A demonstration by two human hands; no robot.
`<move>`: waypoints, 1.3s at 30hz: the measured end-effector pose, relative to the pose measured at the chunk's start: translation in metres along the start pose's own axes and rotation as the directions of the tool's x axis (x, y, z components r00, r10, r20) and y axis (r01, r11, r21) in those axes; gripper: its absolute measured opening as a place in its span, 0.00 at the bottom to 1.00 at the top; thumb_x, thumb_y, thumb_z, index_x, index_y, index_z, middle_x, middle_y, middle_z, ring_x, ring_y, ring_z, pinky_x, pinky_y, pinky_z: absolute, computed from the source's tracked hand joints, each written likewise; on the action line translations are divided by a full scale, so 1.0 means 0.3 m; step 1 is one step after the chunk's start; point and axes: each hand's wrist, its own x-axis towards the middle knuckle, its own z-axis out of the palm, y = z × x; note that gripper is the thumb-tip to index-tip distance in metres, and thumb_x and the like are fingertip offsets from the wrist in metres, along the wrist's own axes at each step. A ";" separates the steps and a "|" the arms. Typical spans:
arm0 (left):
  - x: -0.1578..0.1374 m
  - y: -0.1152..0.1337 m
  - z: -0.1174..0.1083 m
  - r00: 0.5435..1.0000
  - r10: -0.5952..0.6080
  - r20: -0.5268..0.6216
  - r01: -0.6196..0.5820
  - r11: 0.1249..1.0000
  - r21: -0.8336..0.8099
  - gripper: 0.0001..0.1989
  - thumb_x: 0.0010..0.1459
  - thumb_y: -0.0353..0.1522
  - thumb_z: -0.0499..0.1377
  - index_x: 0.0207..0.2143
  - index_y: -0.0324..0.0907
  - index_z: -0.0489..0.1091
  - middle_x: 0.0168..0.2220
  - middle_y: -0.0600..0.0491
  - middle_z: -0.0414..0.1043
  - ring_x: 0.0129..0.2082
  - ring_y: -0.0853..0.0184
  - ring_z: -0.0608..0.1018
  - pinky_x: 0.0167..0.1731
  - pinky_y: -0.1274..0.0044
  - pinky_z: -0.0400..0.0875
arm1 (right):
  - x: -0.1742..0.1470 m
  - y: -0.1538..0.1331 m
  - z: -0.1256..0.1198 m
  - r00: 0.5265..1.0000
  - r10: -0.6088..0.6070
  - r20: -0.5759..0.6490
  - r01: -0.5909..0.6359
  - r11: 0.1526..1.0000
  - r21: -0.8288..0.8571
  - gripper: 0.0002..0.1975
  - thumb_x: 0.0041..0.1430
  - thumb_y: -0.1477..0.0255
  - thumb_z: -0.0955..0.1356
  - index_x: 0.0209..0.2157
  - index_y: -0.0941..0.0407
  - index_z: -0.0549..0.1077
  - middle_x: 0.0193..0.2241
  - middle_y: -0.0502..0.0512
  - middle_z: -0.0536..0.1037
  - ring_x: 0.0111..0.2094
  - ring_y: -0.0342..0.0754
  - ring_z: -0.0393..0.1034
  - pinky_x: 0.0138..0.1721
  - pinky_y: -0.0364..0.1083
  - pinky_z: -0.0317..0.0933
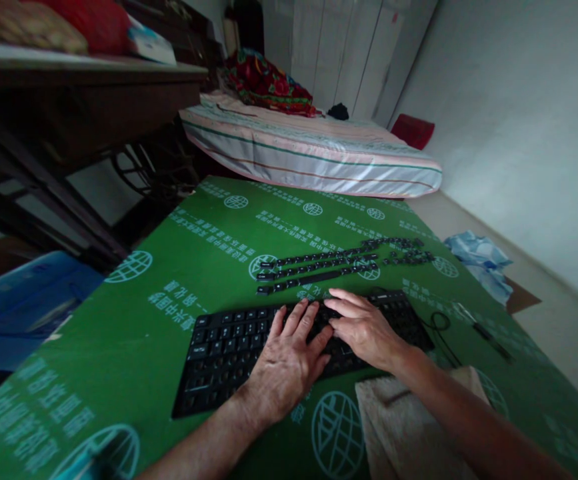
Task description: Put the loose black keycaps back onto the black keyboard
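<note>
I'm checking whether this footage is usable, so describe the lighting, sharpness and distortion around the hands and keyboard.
In the head view, light is dim, with the wall among the paler areas; in the head view, the black keyboard is dark and low in detail, while the left hand and right hand stand out; in the head view, outer edges look stretched and soft.

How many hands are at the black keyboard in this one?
2. The left hand is over the middle of the keyboard; the right hand is just right of it, also over the keys. No other hand shows.
</note>
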 end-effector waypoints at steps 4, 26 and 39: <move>0.000 0.002 -0.004 1.000 0.007 0.000 -0.007 1.000 0.012 0.19 0.62 0.41 0.51 0.54 0.50 0.65 0.61 0.44 0.56 0.61 0.51 0.57 0.56 0.53 0.54 | -0.055 -0.032 0.027 0.998 0.010 -0.057 -0.016 0.994 -0.109 0.11 0.61 0.76 0.63 0.41 0.61 0.75 0.50 0.62 0.74 0.60 0.56 0.56 0.56 0.58 0.59; 0.000 0.006 -0.010 1.000 0.006 -0.003 -0.006 1.000 0.005 0.18 0.62 0.40 0.52 0.53 0.49 0.66 0.60 0.44 0.58 0.61 0.51 0.58 0.56 0.54 0.54 | -0.099 -0.063 0.045 0.981 0.068 -0.179 -0.093 0.987 -0.133 0.12 0.60 0.74 0.64 0.44 0.59 0.73 0.50 0.61 0.74 0.58 0.56 0.59 0.54 0.57 0.60; -0.010 0.001 0.001 0.997 0.031 -0.075 -0.029 0.999 0.020 0.18 0.62 0.38 0.52 0.53 0.45 0.67 0.59 0.41 0.60 0.60 0.50 0.60 0.55 0.55 0.58 | -0.098 -0.059 0.053 0.975 0.060 -0.213 -0.088 0.988 -0.124 0.11 0.59 0.72 0.66 0.42 0.58 0.74 0.50 0.62 0.73 0.58 0.56 0.60 0.52 0.57 0.62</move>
